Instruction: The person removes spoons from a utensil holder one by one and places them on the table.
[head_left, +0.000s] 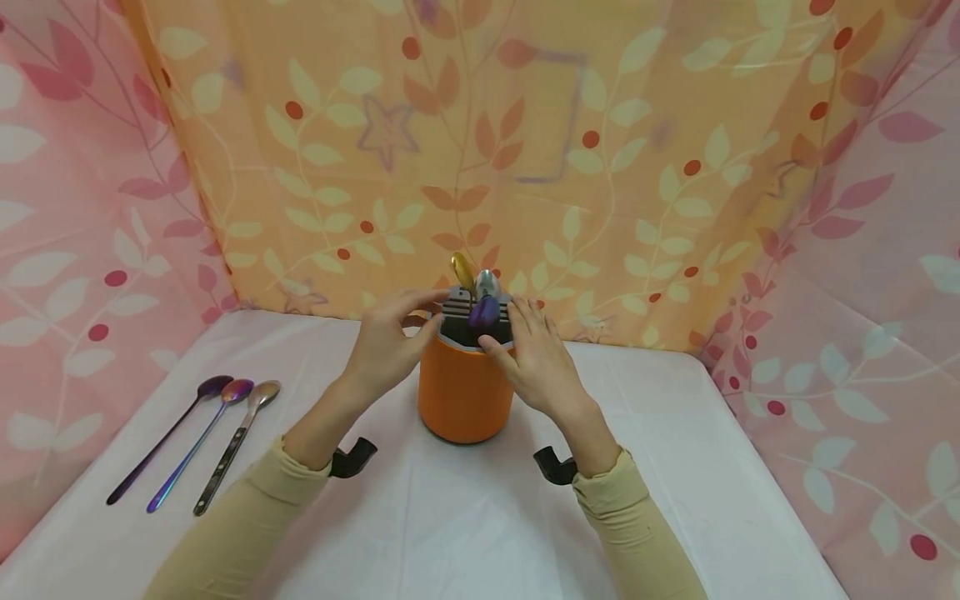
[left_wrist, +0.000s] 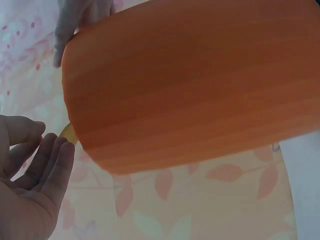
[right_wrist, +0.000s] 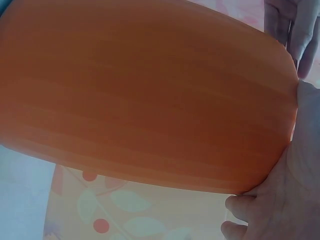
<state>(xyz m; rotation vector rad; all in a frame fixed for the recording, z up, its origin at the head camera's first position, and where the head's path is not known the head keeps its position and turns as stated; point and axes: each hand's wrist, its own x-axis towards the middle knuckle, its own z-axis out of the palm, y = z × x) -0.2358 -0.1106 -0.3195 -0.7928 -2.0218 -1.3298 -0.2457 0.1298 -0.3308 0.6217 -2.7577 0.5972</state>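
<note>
An orange utensil holder stands upright on the table, with a dark slotted top. Several utensils stick out of it: a gold one, a silver one and a purple spoon. My left hand is at the left of the rim, fingers loosely bent; the left wrist view shows nothing pinched, with the gold piece beyond the fingertips. Against the right side of the rim rests my right hand, fingers extended and thumb across the front edge. The holder hides the utensils' lower parts.
On the left of the white-covered table lie three long spoons side by side: a dark one, an iridescent one and one with a black handle. Patterned cloth encloses the back and both sides.
</note>
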